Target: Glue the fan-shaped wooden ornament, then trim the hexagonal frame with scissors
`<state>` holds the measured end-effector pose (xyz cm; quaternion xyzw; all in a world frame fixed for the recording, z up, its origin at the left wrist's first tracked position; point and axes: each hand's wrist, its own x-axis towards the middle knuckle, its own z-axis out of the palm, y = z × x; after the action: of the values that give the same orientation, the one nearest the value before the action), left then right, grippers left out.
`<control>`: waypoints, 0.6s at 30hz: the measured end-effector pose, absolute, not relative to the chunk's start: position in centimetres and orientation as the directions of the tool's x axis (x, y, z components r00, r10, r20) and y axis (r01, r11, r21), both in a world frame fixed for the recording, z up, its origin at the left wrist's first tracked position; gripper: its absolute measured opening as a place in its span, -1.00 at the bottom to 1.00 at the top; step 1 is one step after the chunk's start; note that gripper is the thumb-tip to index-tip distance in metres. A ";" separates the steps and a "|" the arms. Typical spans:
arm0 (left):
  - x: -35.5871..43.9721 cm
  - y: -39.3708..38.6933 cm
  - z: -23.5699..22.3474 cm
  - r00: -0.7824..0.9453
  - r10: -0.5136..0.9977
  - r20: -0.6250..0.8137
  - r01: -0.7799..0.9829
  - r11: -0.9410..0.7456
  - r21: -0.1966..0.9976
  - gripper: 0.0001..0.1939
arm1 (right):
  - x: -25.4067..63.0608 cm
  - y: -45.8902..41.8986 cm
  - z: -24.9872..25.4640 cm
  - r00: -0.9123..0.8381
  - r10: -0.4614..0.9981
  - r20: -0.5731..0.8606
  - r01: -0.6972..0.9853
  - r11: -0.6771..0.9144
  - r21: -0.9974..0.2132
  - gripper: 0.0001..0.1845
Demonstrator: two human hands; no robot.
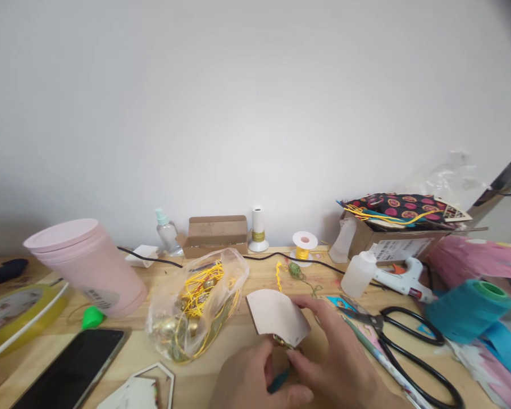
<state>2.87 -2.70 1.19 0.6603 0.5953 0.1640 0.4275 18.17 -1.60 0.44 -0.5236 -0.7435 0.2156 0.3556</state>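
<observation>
A pale, fan-shaped flat piece is held tilted above the front middle of the table. My right hand grips it along the right edge, with the index finger at its upper corner and the thumb near the bottom. My left hand is closed at its lower edge, fingertips by a small greenish-gold cord or bead detail. Part of that detail is hidden by my fingers. Between the hands a bit of something teal shows below, too covered to identify.
Left are a clear bag of yellow cords and bells, a phone and a pink tumbler. Right are black-handled scissors, a pen, a squeeze bottle, a glue gun and a teal thread cone.
</observation>
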 end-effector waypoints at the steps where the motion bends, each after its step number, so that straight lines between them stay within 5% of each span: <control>1: 3.1 -2.8 1.4 0.264 0.918 -0.295 0.695 0.031 0.719 -0.77 | 18.1 -1.6 0.5 -0.183 0.939 0.292 0.621 0.341 -0.706 -0.47; 11: 2.5 -3.0 1.1 0.310 0.911 -0.272 0.850 -0.138 0.508 -0.73 | 18.6 -1.6 0.4 -0.113 0.983 0.147 0.606 0.186 -0.774 -0.48; 18: 0.5 -2.4 2.9 0.373 0.831 -0.412 0.828 -0.098 0.552 -0.78 | 18.7 -1.5 0.1 -0.176 0.976 0.128 0.689 0.215 -0.693 -0.47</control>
<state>0.53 -2.43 2.90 0.7409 0.5598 0.0021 0.3712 18.67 -1.52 0.14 -0.5743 -0.7247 0.2507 0.2867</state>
